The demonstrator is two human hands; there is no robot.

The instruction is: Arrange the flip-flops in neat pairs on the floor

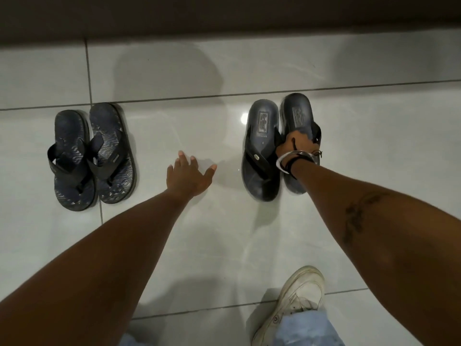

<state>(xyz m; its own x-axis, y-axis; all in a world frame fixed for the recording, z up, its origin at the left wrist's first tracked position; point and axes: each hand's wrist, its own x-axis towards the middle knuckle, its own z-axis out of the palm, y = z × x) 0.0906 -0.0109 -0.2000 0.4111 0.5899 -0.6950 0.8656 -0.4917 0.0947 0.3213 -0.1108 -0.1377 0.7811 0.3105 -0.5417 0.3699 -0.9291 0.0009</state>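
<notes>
The right hand (pixel 298 142) grips the strap of the right flip-flop (pixel 298 116) of the plain dark pair, which touches its mate (pixel 260 151) on the tiled floor (pixel 174 76); its fingers are hidden under the strap. The left hand (pixel 188 174) hovers empty, fingers spread, between that pair and the patterned pair (pixel 92 156), which lies side by side at left. A white sneaker (pixel 295 298) is partly cut off below.

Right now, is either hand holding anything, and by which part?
The right hand grips the rightmost flip-flop at its strap. The left hand is open, holding nothing.
</notes>
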